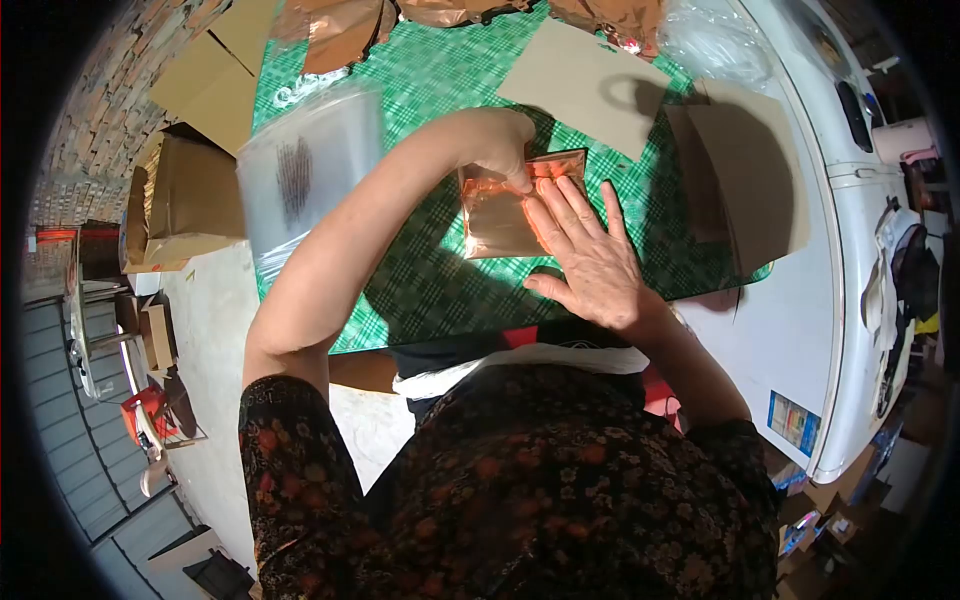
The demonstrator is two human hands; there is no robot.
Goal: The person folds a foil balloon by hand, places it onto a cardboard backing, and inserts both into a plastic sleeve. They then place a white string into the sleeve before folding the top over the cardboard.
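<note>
A flat, shiny copper-coloured foil rectangle [495, 225] lies on the green checked tablecloth [430, 60] in front of me. My left hand [500, 145] reaches over its far edge with a bent wrist. The left thumb points down onto the foil; the other fingers are curled and mostly hidden. My right hand [590, 250] lies palm down, fingers spread, with the fingertips on the right part of the foil and the thumb apart, near its front edge. The two hands almost meet at the middle of the foil. Whether anything is inside the foil is hidden.
Clear plastic bags [310, 170] are stacked at the table's left. Beige card sheets [585, 85] lie at the back right, with more card [765, 180] at the right edge. Crumpled copper foil [345, 30] lies along the back. A white vehicle [800, 340] borders the right; a cardboard box [195, 205] stands left.
</note>
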